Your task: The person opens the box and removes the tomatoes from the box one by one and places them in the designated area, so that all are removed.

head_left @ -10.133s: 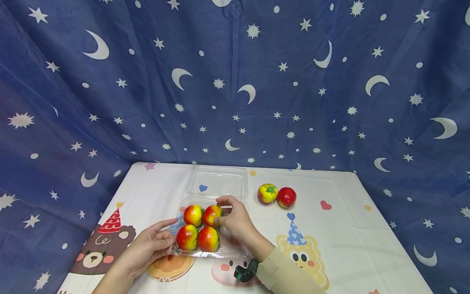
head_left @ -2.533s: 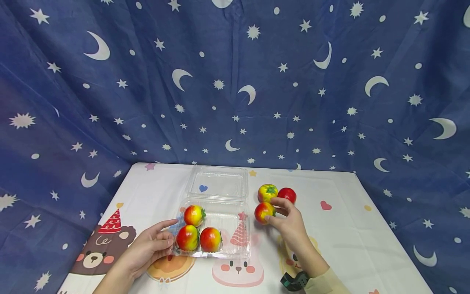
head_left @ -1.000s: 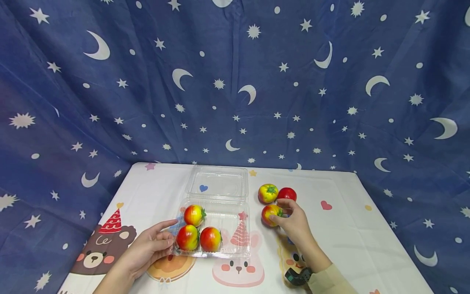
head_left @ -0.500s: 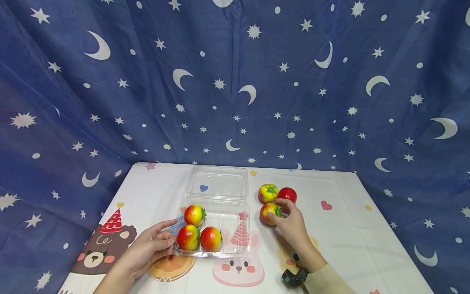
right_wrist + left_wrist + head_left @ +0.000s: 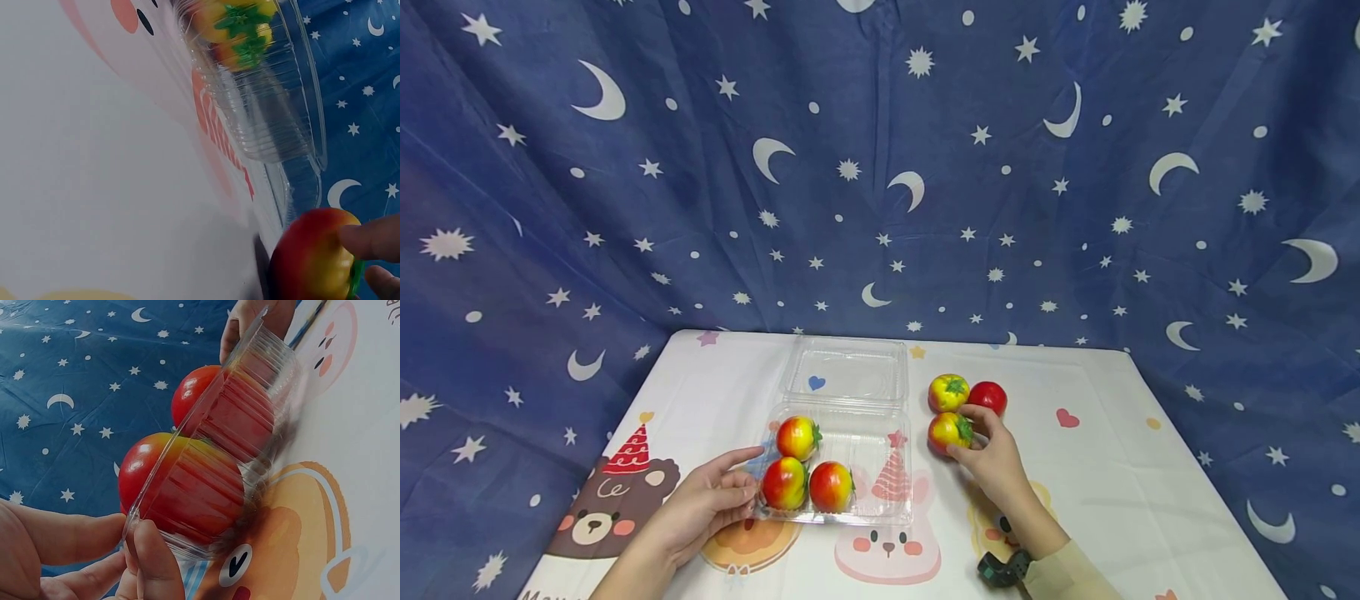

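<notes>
Red-and-yellow toy tomato (image 5: 947,432) sits on the table (image 5: 1120,492) just right of the clear plastic clamshell box (image 5: 880,500), with the right hand (image 5: 992,454) curled round it, fingertips (image 5: 369,240) on its near and right sides. Directly behind it, close together: a yellower tomato (image 5: 948,392) and a plain red tomato (image 5: 987,397), side by side, the red one on the right. The held tomato lies close to the yellower one; contact cannot be confirmed. The box stands open, lid (image 5: 846,371) laid back toward the far side. Inside the tray, three more red-and-yellow tomatoes: one at far left (image 5: 797,437), two along the near edge (image 5: 784,482) (image 5: 831,486); the right half holds no fruit. The left hand (image 5: 703,504) pinches the box's near-left rim between thumb and fingers (image 5: 153,562). The table cover shows cartoon animals in party hats; a starry blue curtain (image 5: 625,208) hangs behind.
</notes>
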`<state>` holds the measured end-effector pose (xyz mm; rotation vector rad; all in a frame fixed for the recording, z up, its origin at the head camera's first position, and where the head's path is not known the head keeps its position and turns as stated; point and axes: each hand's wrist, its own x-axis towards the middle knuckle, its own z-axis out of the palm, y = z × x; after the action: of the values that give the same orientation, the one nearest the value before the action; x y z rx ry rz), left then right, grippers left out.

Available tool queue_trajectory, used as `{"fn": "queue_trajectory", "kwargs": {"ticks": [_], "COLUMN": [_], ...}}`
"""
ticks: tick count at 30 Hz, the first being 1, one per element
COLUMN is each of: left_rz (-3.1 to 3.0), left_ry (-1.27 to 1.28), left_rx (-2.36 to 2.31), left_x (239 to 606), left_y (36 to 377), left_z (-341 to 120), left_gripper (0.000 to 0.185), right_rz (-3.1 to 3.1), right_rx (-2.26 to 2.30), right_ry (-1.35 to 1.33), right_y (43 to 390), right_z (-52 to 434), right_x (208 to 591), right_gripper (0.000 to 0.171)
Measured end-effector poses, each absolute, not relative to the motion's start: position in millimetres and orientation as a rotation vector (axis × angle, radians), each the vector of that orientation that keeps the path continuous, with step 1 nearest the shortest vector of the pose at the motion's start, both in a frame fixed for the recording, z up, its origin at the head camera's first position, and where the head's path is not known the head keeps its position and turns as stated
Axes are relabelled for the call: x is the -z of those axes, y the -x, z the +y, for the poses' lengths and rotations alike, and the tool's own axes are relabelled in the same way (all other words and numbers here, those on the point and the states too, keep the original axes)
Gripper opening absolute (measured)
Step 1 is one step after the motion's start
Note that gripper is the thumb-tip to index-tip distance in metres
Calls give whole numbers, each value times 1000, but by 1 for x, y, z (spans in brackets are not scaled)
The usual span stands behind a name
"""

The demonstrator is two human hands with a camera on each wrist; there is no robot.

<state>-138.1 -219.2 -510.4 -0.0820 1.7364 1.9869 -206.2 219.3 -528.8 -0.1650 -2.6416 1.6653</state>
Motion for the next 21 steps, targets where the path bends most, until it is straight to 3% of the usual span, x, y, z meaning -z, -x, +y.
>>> {"fn": "queue_trajectory", "kwargs": {"ticks": [21], "left_rz": [1753], "left_ry": [122], "left_rx": [-1972], "left_x": [508], "left_y": [139], "left_z": [-217], "left_gripper": [83], "right_rz": [-2574], "right_rx": [-1725], "right_ry": [186], "right_y": [214], "right_z": [209], "right_x": [536], "right_gripper": [67]}}
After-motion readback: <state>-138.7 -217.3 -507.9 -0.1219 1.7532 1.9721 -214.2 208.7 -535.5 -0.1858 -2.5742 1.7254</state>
